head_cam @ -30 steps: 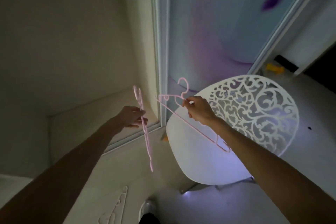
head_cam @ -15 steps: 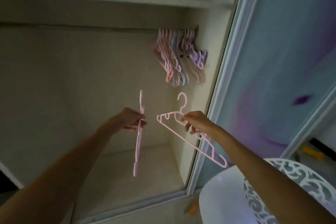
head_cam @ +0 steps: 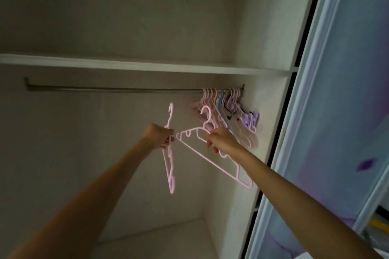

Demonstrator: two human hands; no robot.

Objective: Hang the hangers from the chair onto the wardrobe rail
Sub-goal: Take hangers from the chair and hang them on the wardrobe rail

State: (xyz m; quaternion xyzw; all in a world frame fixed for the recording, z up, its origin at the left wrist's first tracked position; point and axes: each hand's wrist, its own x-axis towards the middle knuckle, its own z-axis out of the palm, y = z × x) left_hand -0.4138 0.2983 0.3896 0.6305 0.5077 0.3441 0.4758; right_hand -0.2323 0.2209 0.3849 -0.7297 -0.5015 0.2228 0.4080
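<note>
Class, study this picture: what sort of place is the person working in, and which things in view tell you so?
Most likely a home bedroom wardrobe: a metal rail under a shelf, a bunch of hangers hooked at its right end, and a sliding door alongside.

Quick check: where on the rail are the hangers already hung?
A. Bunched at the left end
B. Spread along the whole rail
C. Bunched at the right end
C: the hung hangers crowd the rail at its right end; the rest is bare.

Pink hangers [head_cam: 212, 154] smooth plastic; rail [head_cam: 113, 90] dull brushed metal; sliding door [head_cam: 349, 90] glossy; shelf [head_cam: 136, 65] matt.
</note>
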